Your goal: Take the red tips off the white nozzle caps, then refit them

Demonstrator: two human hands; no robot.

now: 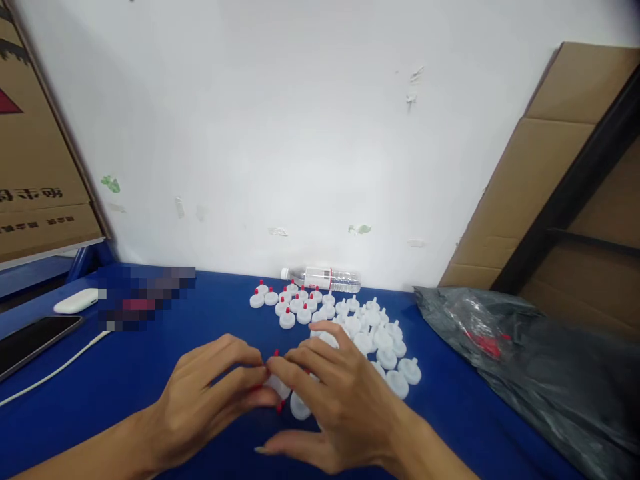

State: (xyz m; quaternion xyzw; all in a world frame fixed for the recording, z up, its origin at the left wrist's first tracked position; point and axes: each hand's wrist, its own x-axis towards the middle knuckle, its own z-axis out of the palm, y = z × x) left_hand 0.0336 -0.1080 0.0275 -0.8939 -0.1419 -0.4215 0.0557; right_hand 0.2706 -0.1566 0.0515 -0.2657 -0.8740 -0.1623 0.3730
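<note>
In the head view, a white cap (279,387) lies between the two hands, low on the blue table (225,320). It is just to the right of the left hand's (215,393) thumb tip, and to the left of most of the right hand (335,393). The left hand looks nearer to it. The cap is round, so it has no long side, and the fingers hide too much to tell which way its top points. Small red bits show above and below it.

The left thumb and fingers are close together by the cap, with a bit of red between them. I cannot tell if they are pinching it. The right thumb is spread well away from its fingers, and its pointing finger reaches the left fingertips.

Now the count. Past the hands, I see twelve white caps with red tips (287,321), standing in a bunch. To the right of them is a heap of white caps with plain spouts (397,385). They overlap, and the right hand covers some, so I can only say there are more than twenty. One water bottle (320,278) lies on its side behind them, its long way going left to right. One dark plastic bag (540,373) is at the right, with one see-through bag of red bits (483,333) on it.
</note>
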